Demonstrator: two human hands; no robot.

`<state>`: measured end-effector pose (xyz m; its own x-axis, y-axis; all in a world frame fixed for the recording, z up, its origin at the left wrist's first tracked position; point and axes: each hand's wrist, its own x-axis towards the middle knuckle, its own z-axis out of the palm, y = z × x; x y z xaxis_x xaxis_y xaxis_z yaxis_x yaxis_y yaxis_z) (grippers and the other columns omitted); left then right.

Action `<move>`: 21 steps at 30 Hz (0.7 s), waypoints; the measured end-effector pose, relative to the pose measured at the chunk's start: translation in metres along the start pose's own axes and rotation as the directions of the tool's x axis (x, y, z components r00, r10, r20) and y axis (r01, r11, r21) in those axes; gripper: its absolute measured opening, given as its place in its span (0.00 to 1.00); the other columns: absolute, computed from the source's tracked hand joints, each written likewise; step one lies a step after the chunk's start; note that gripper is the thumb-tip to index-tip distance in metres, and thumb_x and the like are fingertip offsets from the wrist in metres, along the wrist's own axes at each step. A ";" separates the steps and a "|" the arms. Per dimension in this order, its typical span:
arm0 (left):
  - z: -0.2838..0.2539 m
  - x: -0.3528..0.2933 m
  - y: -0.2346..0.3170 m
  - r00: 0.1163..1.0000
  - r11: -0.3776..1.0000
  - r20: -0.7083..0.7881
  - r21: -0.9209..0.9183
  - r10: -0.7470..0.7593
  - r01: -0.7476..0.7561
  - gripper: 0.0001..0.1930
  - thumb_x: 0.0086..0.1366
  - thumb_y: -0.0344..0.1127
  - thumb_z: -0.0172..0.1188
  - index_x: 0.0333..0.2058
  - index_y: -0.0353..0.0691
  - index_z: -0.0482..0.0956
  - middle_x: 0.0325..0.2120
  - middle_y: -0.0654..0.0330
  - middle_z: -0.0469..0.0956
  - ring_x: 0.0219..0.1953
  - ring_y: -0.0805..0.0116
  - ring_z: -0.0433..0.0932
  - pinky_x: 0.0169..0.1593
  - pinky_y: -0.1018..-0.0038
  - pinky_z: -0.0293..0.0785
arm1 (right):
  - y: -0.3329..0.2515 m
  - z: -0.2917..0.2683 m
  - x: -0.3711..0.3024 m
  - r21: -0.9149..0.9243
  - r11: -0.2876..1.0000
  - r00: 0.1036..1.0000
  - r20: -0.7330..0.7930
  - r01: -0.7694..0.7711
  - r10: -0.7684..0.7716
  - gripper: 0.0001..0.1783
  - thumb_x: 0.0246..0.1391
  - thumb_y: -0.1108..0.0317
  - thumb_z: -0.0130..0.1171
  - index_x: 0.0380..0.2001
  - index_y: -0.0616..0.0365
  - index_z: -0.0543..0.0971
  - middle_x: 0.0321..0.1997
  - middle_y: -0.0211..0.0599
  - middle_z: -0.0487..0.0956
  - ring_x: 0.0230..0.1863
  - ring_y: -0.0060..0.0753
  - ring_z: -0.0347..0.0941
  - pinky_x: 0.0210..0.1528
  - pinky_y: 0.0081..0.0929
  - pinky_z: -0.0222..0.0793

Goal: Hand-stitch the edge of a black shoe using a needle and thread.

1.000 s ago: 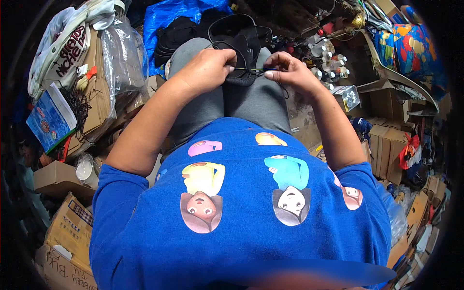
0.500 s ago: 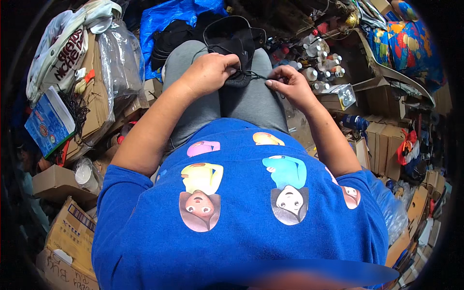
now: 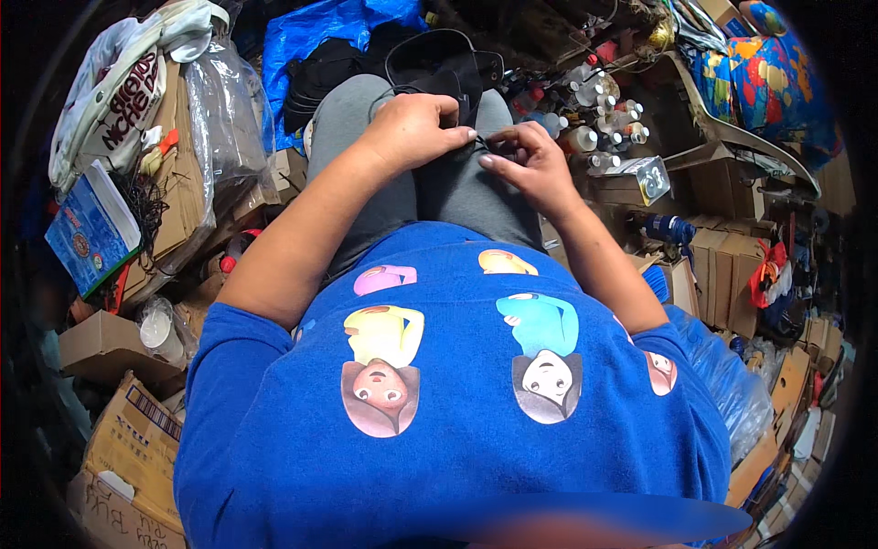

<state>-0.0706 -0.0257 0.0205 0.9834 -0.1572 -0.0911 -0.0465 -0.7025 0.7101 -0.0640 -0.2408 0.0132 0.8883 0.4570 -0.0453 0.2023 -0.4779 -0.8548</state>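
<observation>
Across my grey-trousered knees (image 3: 357, 174) lies a black fabric piece (image 3: 455, 80) with a curved, dark-edged rim, perhaps a cap. My left hand (image 3: 413, 133) is over its near part, its thumb stretched toward my right hand and the other fingers curled. Between the two hands runs a thin black cord (image 3: 480, 142). My right hand (image 3: 532, 165) pinches at this cord with thumb and forefinger, close to the left thumb tip. The near part of the fabric is hidden behind the left hand, and the exact hold of the left fingers on the cord is partly covered.
More black fabric (image 3: 322, 80) and a blue tarp (image 3: 306, 37) lie beyond my knees. Several small bottles (image 3: 608, 114) stand at the far right beside a clear-lidded box (image 3: 640, 178). Cardboard (image 3: 183, 201), a blue book (image 3: 96, 224) and a white bag (image 3: 119, 101) are on the left.
My right hand has come left, close to the left hand, and the cord between them is shorter. My left hand has shifted slightly right, its thumb now stretched out.
</observation>
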 end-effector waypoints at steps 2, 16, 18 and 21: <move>-0.002 0.002 0.002 0.996 0.999 0.074 0.026 -0.039 0.037 0.19 0.50 0.53 0.62 0.27 0.41 0.79 0.24 0.54 0.79 0.31 0.56 0.79 0.36 0.64 0.73 | 0.013 0.008 0.002 0.052 0.997 0.995 -0.080 0.060 -0.056 0.13 0.44 0.64 0.69 0.33 0.58 0.81 0.32 0.30 0.72 0.32 0.20 0.68 0.34 0.18 0.63; 0.000 0.006 0.006 0.996 0.991 0.065 0.125 -0.060 0.052 0.21 0.46 0.55 0.64 0.24 0.40 0.76 0.20 0.54 0.76 0.27 0.57 0.77 0.32 0.64 0.71 | 0.015 -0.006 -0.013 0.090 0.996 0.999 -0.038 -0.022 0.026 0.12 0.43 0.65 0.68 0.34 0.54 0.82 0.36 0.29 0.70 0.31 0.18 0.66 0.39 0.15 0.64; 0.001 0.006 0.006 0.996 0.992 0.065 0.117 -0.063 0.055 0.21 0.46 0.55 0.64 0.24 0.40 0.76 0.20 0.54 0.77 0.27 0.57 0.78 0.32 0.64 0.71 | 0.007 0.001 -0.011 -0.083 0.995 0.992 -0.101 0.062 -0.071 0.12 0.40 0.64 0.69 0.31 0.52 0.82 0.33 0.30 0.73 0.29 0.24 0.68 0.38 0.21 0.64; 0.002 0.008 0.005 0.996 0.987 0.050 0.147 -0.077 0.069 0.22 0.46 0.55 0.64 0.24 0.40 0.76 0.21 0.54 0.77 0.28 0.56 0.78 0.33 0.64 0.71 | 0.009 -0.001 -0.011 -0.350 0.902 0.952 -0.077 0.252 -0.296 0.10 0.40 0.62 0.67 0.29 0.50 0.82 0.28 0.30 0.75 0.29 0.30 0.71 0.40 0.27 0.62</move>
<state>-0.0637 -0.0319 0.0217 0.9741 -0.1369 -0.1801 -0.0038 -0.8059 0.5921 -0.0715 -0.2506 0.0070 0.8176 0.5190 0.2492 0.5506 -0.5784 -0.6019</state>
